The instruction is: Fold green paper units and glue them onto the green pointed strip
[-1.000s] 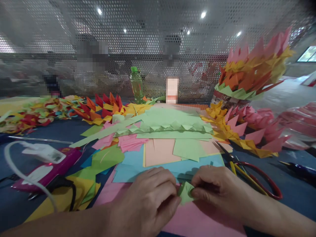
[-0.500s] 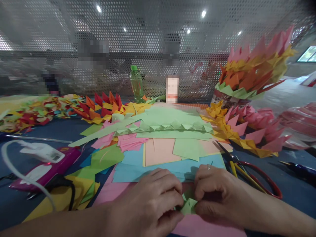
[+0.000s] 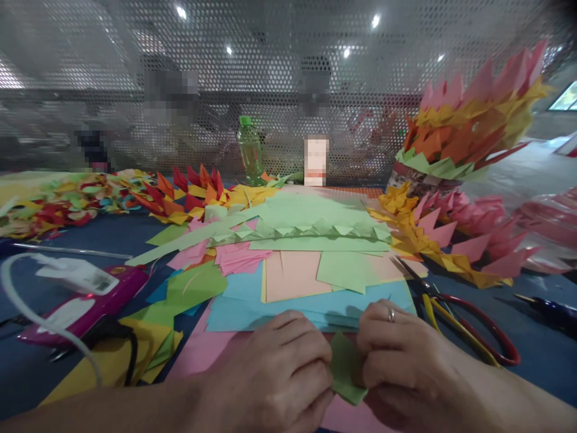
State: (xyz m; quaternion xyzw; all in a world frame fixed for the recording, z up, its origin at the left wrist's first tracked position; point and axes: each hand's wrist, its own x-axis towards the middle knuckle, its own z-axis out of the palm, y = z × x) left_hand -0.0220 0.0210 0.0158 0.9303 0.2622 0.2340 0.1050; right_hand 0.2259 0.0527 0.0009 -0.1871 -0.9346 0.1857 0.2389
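A small folded piece of green paper (image 3: 347, 368) is held low in front of me, over a pink sheet (image 3: 193, 349). My left hand (image 3: 283, 367) has its fingers curled closed on the paper's left side. On its right side, my right hand (image 3: 401, 355), with a ring on one finger, pinches the paper between closed fingers. Both hands hide parts of it. Just beyond them lie blue paper sheets (image 3: 279, 313), with peach paper (image 3: 293, 276) and a light green piece (image 3: 342, 270) on top.
Scissors (image 3: 455, 325) lie right of my right hand, near a pen (image 3: 545, 310). A purple power strip (image 3: 85, 307) with cables sits at left. Farther back are a pleated green strip (image 3: 306, 231), a bottle (image 3: 250, 153) and a layered paper flower piece (image 3: 464, 126).
The green paper has been turned between my fingers and now shows a larger flat face. My right hand has shifted slightly right and rotated, showing more of the ring.
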